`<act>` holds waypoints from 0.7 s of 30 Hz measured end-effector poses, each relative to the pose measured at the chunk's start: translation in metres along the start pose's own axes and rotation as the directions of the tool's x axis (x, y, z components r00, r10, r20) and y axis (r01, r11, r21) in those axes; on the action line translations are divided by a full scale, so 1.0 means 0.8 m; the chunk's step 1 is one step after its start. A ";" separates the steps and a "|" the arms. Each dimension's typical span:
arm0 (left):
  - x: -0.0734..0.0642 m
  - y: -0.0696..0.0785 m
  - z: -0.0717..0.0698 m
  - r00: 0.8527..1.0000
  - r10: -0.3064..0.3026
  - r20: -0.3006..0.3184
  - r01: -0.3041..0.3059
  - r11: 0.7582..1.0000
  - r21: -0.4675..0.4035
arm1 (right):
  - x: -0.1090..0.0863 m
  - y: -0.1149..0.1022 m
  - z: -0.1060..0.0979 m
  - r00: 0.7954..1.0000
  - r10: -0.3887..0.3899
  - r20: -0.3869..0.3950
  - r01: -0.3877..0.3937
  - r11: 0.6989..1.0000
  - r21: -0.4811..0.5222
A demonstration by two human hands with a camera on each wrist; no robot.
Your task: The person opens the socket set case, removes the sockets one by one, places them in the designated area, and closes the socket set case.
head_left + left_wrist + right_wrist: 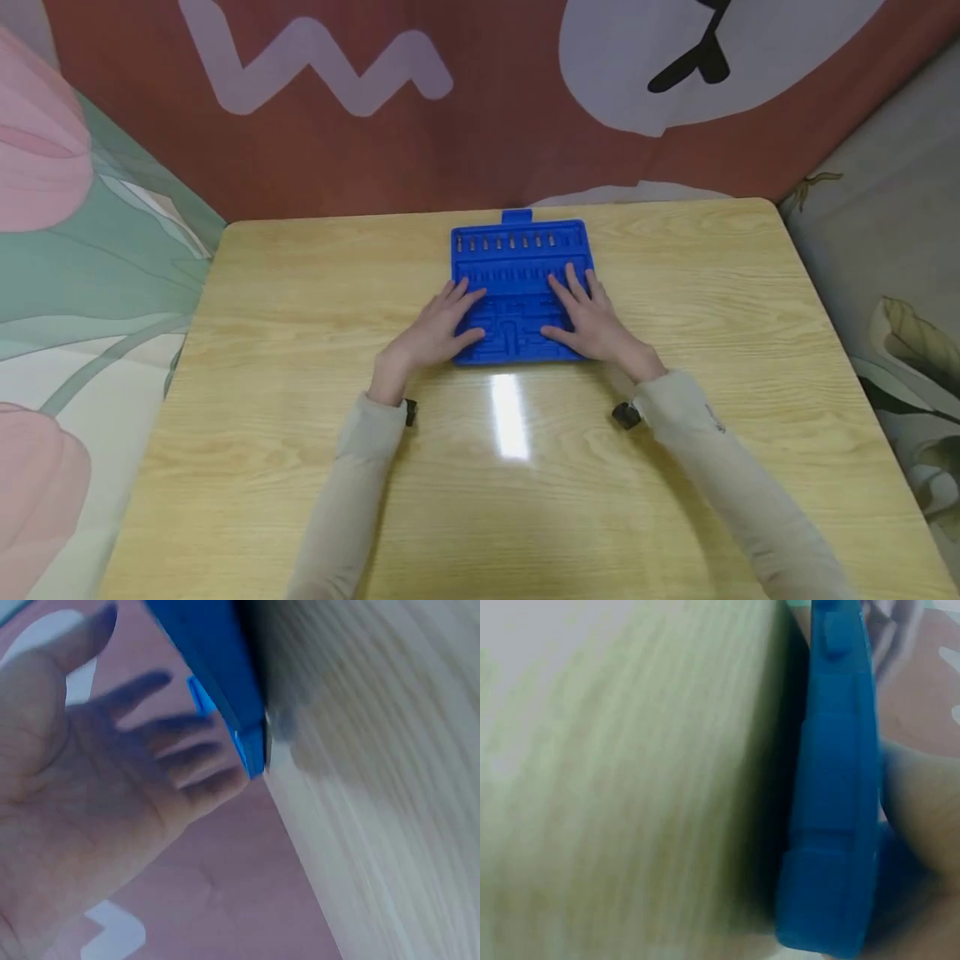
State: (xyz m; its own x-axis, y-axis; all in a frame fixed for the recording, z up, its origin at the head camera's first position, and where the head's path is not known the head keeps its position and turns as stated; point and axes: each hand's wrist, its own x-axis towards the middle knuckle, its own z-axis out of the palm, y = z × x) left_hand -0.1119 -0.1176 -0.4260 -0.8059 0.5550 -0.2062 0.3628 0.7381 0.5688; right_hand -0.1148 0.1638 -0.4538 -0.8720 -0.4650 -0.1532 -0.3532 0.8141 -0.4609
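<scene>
A blue plastic tool case [517,292] with moulded slots lies flat, far side towards the back edge. Along its far row stand several small metal bits [512,242]; the near part shows bare recesses. My left hand [438,327] spreads its straight fingers over the left side of the case. On the opposite side, my right hand [598,327] lies with fingers spread over the right rim and slots. The left wrist view shows the left palm [97,780] beside the blue case wall [217,660]. In the right wrist view the case's side wall [829,795] fills the middle.
The case sits on a light wooden table [300,333], with its blue tab [517,217] near the back edge. Behind the table hangs a reddish-brown printed cloth [510,150]. Dark wrist cameras [626,415] sit under the sleeves.
</scene>
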 end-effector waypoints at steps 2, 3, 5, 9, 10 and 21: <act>0.008 0.003 0.006 0.998 0.007 -0.059 -0.004 0.999 0.047 | -0.001 0.002 0.007 1.000 -0.002 -0.005 0.002 1.000 0.005; 0.013 0.005 0.009 0.996 0.014 -0.088 -0.007 0.997 0.081 | -0.002 0.003 0.010 1.000 -0.003 -0.011 0.003 1.000 0.004; 0.024 0.009 0.016 0.992 0.029 -0.123 -0.009 0.987 0.162 | -0.003 0.005 0.015 0.999 -0.006 -0.035 0.006 1.000 0.000; 0.041 0.016 0.028 0.992 0.009 -0.126 0.026 0.962 0.271 | -0.003 0.010 0.020 0.995 -0.019 -0.094 0.017 1.000 -0.026; 0.044 0.016 0.030 0.992 -0.003 -0.127 0.041 0.955 0.292 | -0.003 0.011 0.020 0.994 -0.022 -0.104 0.019 0.999 -0.031; 0.046 0.002 0.043 0.994 -0.027 -0.102 0.066 0.912 0.404 | -0.005 0.012 0.027 0.993 -0.025 -0.114 0.019 0.999 -0.051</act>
State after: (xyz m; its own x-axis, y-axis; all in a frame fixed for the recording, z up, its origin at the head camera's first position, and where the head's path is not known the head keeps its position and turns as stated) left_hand -0.1246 -0.0828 -0.4600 -0.8588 0.4929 -0.1396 0.4667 0.8652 0.1834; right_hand -0.1072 0.1664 -0.4766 -0.8959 -0.4423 -0.0416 -0.3864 0.8219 -0.4187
